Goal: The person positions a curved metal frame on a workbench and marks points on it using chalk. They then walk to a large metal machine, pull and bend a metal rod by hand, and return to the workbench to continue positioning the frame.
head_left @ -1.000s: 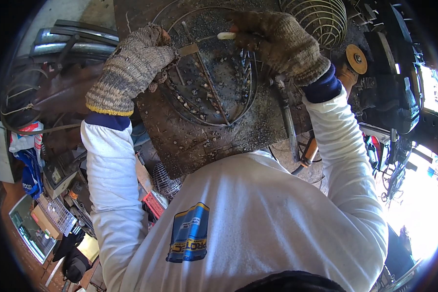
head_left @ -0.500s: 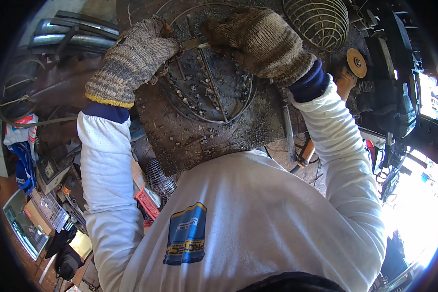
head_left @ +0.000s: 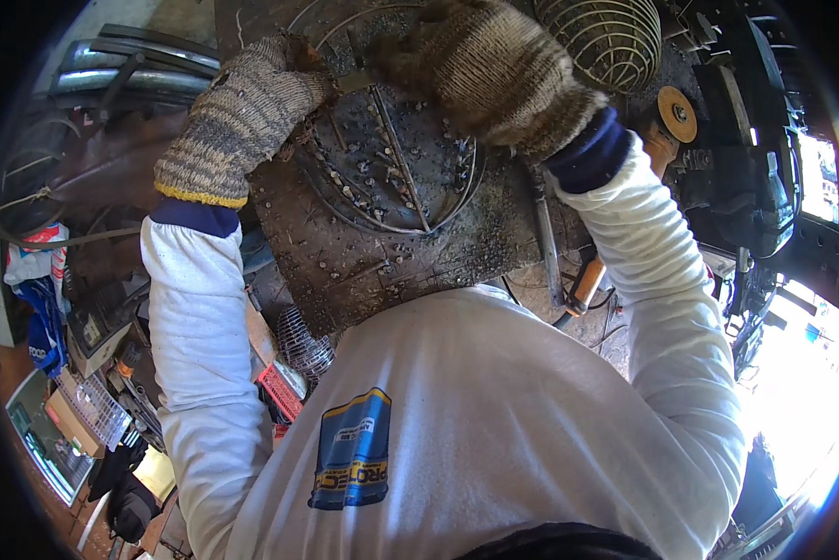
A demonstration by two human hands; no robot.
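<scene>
My left hand (head_left: 247, 121), in a grey-brown knitted work glove with a yellow hem, is closed on a small flat metal strip (head_left: 354, 82). The strip reaches rightward from the glove's fingertips. To its right is my right hand (head_left: 499, 79), in a like glove; its fingers are dark and smeared by motion, so what they hold cannot be seen. Below both hands a wire ring (head_left: 455, 220) lies on a dark metal plate (head_left: 345, 297). A thin straight rod (head_left: 399, 159) crosses the ring. Many small metal bits are scattered in and around it.
A domed wire cage (head_left: 615, 42) stands at the far right, near an angle grinder with a tan disc (head_left: 677, 114). Against the plate's right edge leans a metal bar (head_left: 547, 243), beside a tool's orange handle (head_left: 586, 285). Metal pipes (head_left: 135, 79) lie at the far left.
My right hand has moved slightly up, and its fingers have come away from the strip's right end. My left hand has shifted a little left, still holding the strip.
</scene>
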